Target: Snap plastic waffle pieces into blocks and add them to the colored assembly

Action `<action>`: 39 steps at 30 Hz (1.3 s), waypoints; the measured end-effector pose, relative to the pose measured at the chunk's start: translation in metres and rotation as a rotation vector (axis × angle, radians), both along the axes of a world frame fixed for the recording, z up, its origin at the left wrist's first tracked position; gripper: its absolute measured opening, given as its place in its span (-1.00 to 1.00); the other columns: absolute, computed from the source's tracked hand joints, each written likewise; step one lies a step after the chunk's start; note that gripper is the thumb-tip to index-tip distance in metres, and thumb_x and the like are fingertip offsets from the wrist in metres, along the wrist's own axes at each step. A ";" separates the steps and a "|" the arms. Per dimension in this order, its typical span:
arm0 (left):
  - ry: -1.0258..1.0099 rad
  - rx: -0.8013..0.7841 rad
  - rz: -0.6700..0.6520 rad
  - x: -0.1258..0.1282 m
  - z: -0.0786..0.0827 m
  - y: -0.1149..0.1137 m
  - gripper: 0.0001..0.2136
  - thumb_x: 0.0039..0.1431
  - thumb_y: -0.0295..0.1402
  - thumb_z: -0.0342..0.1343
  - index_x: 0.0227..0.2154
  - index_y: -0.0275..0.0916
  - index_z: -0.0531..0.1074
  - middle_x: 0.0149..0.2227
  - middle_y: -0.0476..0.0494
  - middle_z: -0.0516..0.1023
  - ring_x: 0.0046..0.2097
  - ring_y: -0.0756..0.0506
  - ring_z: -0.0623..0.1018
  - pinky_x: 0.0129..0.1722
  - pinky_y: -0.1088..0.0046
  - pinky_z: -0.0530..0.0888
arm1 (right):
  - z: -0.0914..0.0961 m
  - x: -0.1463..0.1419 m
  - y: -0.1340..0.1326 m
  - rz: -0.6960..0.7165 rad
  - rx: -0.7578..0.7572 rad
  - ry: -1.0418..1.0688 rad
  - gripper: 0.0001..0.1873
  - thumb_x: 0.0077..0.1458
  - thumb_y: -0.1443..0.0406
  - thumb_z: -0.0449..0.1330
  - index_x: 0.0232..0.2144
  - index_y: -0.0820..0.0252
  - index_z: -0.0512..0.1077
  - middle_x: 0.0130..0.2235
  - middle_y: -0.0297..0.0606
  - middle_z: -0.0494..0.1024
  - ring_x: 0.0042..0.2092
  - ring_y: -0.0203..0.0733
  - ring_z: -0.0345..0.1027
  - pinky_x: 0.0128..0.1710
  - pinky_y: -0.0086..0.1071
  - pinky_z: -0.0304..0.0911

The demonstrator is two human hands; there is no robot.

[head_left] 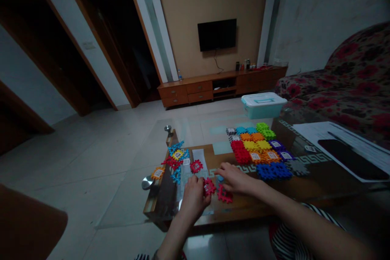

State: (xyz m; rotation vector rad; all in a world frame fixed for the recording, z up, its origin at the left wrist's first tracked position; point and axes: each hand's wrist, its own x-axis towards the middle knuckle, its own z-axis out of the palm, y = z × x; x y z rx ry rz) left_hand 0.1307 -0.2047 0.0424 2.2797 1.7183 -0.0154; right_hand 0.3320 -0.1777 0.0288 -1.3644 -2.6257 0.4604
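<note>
My left hand (193, 197) is closed around a red waffle-shaped plastic block (209, 186) at the near edge of the glass coffee table (304, 195). My right hand (236, 178) lies just to its right, fingers curled over a second red block (224, 195) and a small blue piece (219, 178). Loose red, blue, yellow and orange blocks (176, 158) lie scattered to the left. Sorted stacks of coloured blocks (258, 146) stand in rows behind my right hand.
A white and teal plastic box (263, 105) stands at the table's far side. Papers and a dark tablet (350, 156) lie at the right. A floral sofa (350, 81) is on the right; a TV cabinet (219, 85) stands against the far wall.
</note>
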 end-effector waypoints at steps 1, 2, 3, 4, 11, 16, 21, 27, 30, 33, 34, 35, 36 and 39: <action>0.002 -0.001 0.001 0.000 0.000 0.000 -0.68 0.09 -0.32 0.11 -0.08 -0.30 0.39 -0.06 -0.25 0.39 0.02 -0.21 0.38 0.02 0.32 0.29 | 0.001 0.000 -0.002 -0.040 -0.014 0.012 -0.66 0.10 0.32 0.19 -0.04 0.24 0.38 -0.06 -0.04 0.39 -0.03 -0.01 0.25 -0.06 -0.23 0.17; 0.004 -0.001 0.005 0.000 0.000 0.000 -0.67 0.09 -0.32 0.11 -0.07 -0.31 0.39 -0.05 -0.25 0.38 0.02 -0.21 0.37 0.02 0.31 0.29 | 0.002 0.000 -0.004 -0.083 -0.035 0.022 -0.68 0.11 0.28 0.20 -0.07 0.26 0.39 -0.08 -0.03 0.40 -0.05 0.00 0.26 -0.06 -0.22 0.18; 0.005 0.000 0.010 0.000 -0.001 0.001 -0.66 0.09 -0.33 0.12 -0.06 -0.31 0.38 -0.05 -0.25 0.38 0.03 -0.22 0.37 0.03 0.31 0.29 | 0.004 -0.001 -0.008 -0.118 -0.062 0.027 -0.67 0.11 0.23 0.22 -0.09 0.27 0.40 -0.09 -0.02 0.41 -0.06 0.02 0.27 -0.06 -0.20 0.18; 0.005 0.001 0.014 0.000 -0.001 0.001 -0.66 0.09 -0.33 0.12 -0.05 -0.31 0.39 -0.04 -0.26 0.38 0.04 -0.22 0.37 0.04 0.30 0.28 | 0.007 -0.003 -0.012 -0.139 -0.092 0.024 -0.61 0.08 0.17 0.26 -0.10 0.28 0.40 -0.09 0.00 0.41 -0.06 0.04 0.27 -0.06 -0.19 0.19; -0.065 0.031 0.009 -0.001 -0.008 0.003 -0.42 0.02 -0.30 0.24 0.13 -0.28 0.26 0.07 -0.27 0.34 0.13 -0.28 0.31 0.09 0.20 0.25 | 0.017 -0.015 -0.031 -0.153 -0.150 -0.111 -0.44 -0.16 0.25 0.43 -0.08 0.32 0.42 -0.02 0.09 0.39 0.00 0.15 0.26 -0.01 -0.14 0.20; -0.089 0.022 -0.044 0.002 -0.012 0.010 -0.56 0.00 -0.38 0.23 -0.01 -0.25 0.39 0.00 -0.22 0.39 0.07 -0.25 0.36 0.05 0.27 0.30 | 0.021 -0.015 -0.032 -0.088 -0.118 -0.120 -0.55 -0.02 0.31 0.29 -0.05 0.36 0.40 -0.04 0.13 0.41 0.00 0.16 0.29 0.00 -0.10 0.21; -0.039 0.050 -0.036 0.004 -0.020 0.019 -0.56 0.01 -0.40 0.19 0.00 -0.36 0.38 -0.02 -0.31 0.41 0.04 -0.27 0.38 0.04 0.28 0.32 | 0.023 -0.017 -0.034 -0.039 -0.066 -0.128 -0.51 -0.02 0.31 0.26 -0.02 0.42 0.36 -0.01 0.22 0.39 0.03 0.22 0.26 0.00 -0.07 0.21; -0.021 0.113 -0.036 0.005 -0.020 0.015 -0.60 0.02 -0.41 0.13 -0.03 -0.38 0.37 -0.05 -0.31 0.43 0.01 -0.26 0.41 0.02 0.28 0.34 | 0.010 -0.012 -0.022 -0.073 0.099 -0.115 -0.59 0.00 0.40 0.13 -0.05 0.42 0.36 -0.13 0.15 0.43 -0.12 0.07 0.31 -0.14 -0.19 0.23; -0.046 0.142 -0.042 0.005 -0.021 0.013 -0.66 0.02 -0.41 0.12 -0.09 -0.33 0.41 -0.10 -0.27 0.43 -0.02 -0.24 0.41 -0.01 0.29 0.35 | 0.005 -0.008 -0.013 -0.078 0.106 -0.022 -0.53 -0.04 0.37 0.16 -0.02 0.42 0.33 -0.13 0.10 0.40 -0.13 0.03 0.29 -0.15 -0.23 0.22; -0.115 0.157 -0.095 0.005 -0.025 0.012 -0.64 0.00 -0.40 0.14 -0.07 -0.29 0.42 -0.14 -0.24 0.40 -0.04 -0.21 0.41 -0.04 0.31 0.36 | 0.001 -0.008 -0.006 -0.093 0.074 0.121 -0.31 -0.10 0.37 0.22 0.12 0.46 0.21 -0.07 0.09 0.35 -0.08 0.04 0.25 -0.08 -0.21 0.21; -0.136 0.158 -0.118 0.005 -0.026 0.012 -0.62 0.00 -0.41 0.14 -0.05 -0.27 0.42 -0.16 -0.22 0.40 -0.06 -0.20 0.40 -0.05 0.32 0.36 | -0.001 -0.008 -0.004 -0.095 0.060 0.156 -0.26 -0.11 0.37 0.23 0.15 0.45 0.17 -0.06 0.09 0.34 -0.07 0.03 0.25 -0.07 -0.21 0.21; -0.152 0.157 -0.137 0.006 -0.026 0.012 -0.61 0.00 -0.41 0.13 -0.04 -0.24 0.43 -0.17 -0.21 0.39 -0.07 -0.19 0.40 -0.06 0.33 0.36 | -0.003 -0.009 -0.002 -0.092 0.045 0.178 -0.25 -0.11 0.37 0.23 0.16 0.43 0.16 -0.05 0.07 0.34 -0.07 0.02 0.25 -0.06 -0.20 0.21; -0.162 0.154 -0.151 0.006 -0.026 0.012 -0.61 0.00 -0.41 0.13 -0.04 -0.23 0.44 -0.18 -0.20 0.39 -0.09 -0.19 0.40 -0.07 0.33 0.36 | -0.005 -0.009 0.000 -0.081 0.032 0.191 -0.27 -0.11 0.38 0.23 0.15 0.40 0.17 -0.06 0.05 0.34 -0.07 0.01 0.24 -0.06 -0.21 0.21; -0.169 0.145 -0.152 0.007 -0.025 0.012 -0.64 -0.01 -0.41 0.13 -0.08 -0.23 0.47 -0.19 -0.20 0.38 -0.11 -0.18 0.40 -0.08 0.32 0.36 | -0.012 -0.012 0.003 -0.035 0.006 0.207 -0.43 -0.07 0.38 0.21 0.05 0.31 0.26 -0.08 -0.02 0.35 -0.07 -0.02 0.23 -0.05 -0.23 0.20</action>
